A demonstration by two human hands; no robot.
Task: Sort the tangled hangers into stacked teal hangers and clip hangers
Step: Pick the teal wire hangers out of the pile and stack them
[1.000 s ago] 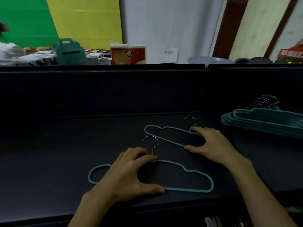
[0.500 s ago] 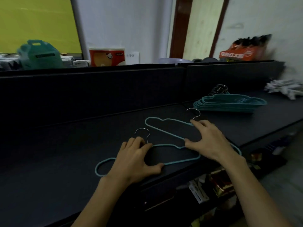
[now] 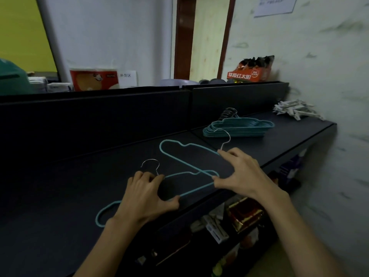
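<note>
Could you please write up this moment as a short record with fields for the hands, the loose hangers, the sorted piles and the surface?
left hand: grips the near teal hanger by its neck
right hand: grips the far teal hanger by its neck
loose hangers: ends overlap
teal stack: farther right
white clip hangers: heaped at the far right end
surface: dark shelf

Two loose teal hangers (image 3: 185, 156) (image 3: 191, 191) are seen on the dark shelf (image 3: 60, 196), one stack of teal hangers (image 3: 239, 128), one heap of white clip hangers (image 3: 295, 110), and two hands (image 3: 147, 198) (image 3: 243, 172). Hangers within the stack cannot be counted.
</note>
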